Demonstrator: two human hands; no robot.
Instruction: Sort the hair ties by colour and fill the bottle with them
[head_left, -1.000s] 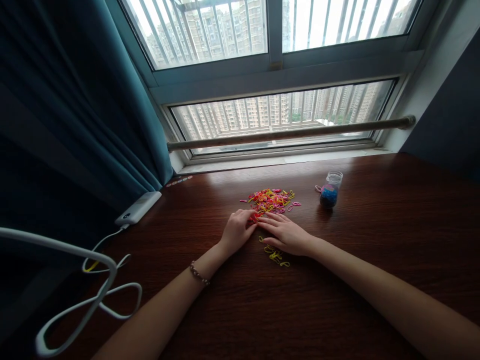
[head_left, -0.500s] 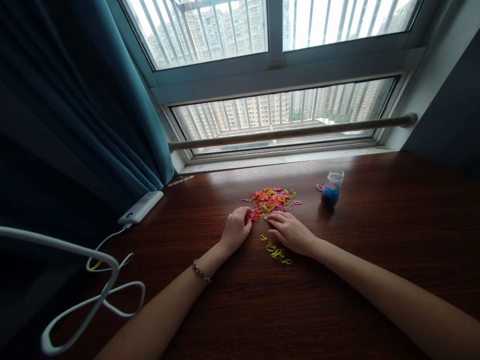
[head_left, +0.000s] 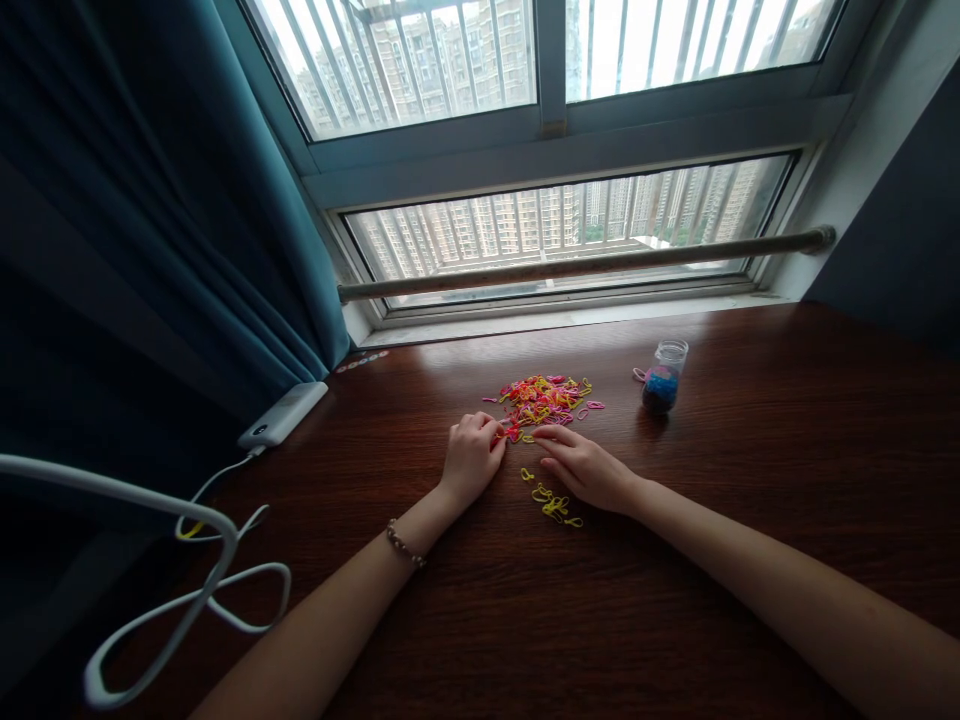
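Observation:
A loose pile of small red, pink, orange and yellow elastic bands (head_left: 544,400) lies on the brown tabletop. My left hand (head_left: 472,450) rests at the pile's near left edge, its fingers curled down beside the red and pink bands; whatever is between the fingertips is hidden. Opposite it, my right hand (head_left: 589,468) has its fingers stretched out, their tips at a yellow band (head_left: 527,438) on the near edge of the pile. Below that hand, a small separate group of yellow bands (head_left: 555,507) lies on the table.
A clear open jar (head_left: 665,378) with blue and dark contents stands to the right, a pink band (head_left: 639,374) beside it. On the left are a white power bank (head_left: 283,414), a looping white cable (head_left: 225,560) and a blue curtain (head_left: 285,300). A window rail (head_left: 585,267) runs behind.
My left hand has shifted very slightly right, its fingers more curled. My right fingertips have moved a little, and the yellow band by them shows more fully.

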